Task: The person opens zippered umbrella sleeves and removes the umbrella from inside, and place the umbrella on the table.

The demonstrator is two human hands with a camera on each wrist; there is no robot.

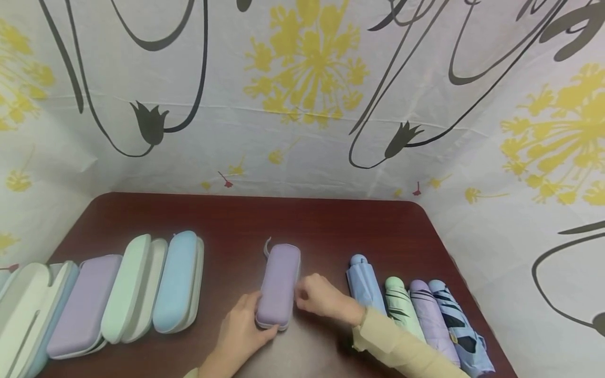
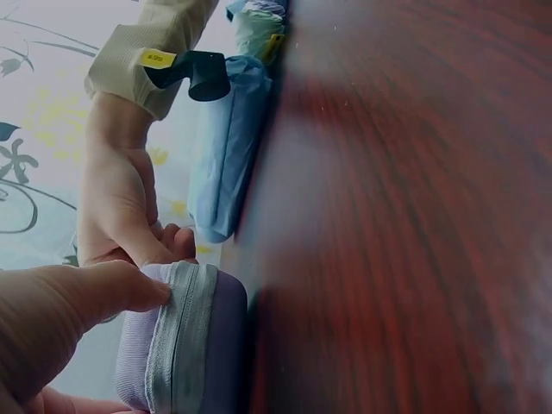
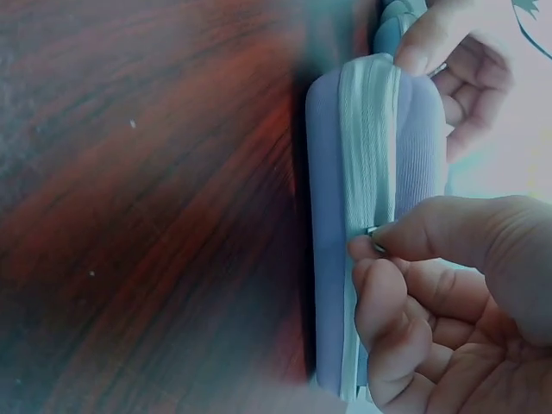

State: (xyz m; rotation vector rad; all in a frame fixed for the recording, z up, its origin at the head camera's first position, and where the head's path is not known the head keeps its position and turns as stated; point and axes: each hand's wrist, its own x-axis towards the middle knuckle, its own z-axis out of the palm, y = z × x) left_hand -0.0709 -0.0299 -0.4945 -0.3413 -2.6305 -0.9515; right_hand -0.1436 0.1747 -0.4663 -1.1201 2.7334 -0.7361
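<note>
A purple zippered case (image 1: 280, 286) lies lengthwise on the table, with a thin loop strap at its far end. My left hand (image 1: 241, 325) grips its near end, thumb across the front and fingers along the left side. At the right side my right hand (image 1: 326, 299) is against the zip. In the right wrist view, thumb and forefinger pinch the small zip pull (image 3: 375, 237) partway along the pale grey zip (image 3: 369, 138). The left thumb (image 2: 142, 289) presses by the zip at the case's end in the left wrist view.
Left on the dark red table (image 1: 312, 218) stand a blue case (image 1: 175, 283), a green case (image 1: 125, 294), another purple case (image 1: 87, 299) and pale cases (image 1: 23, 294). To the right lie folded umbrellas: blue (image 1: 365, 283), green (image 1: 402, 310), purple (image 1: 432, 320) and blue-and-black (image 1: 460, 325).
</note>
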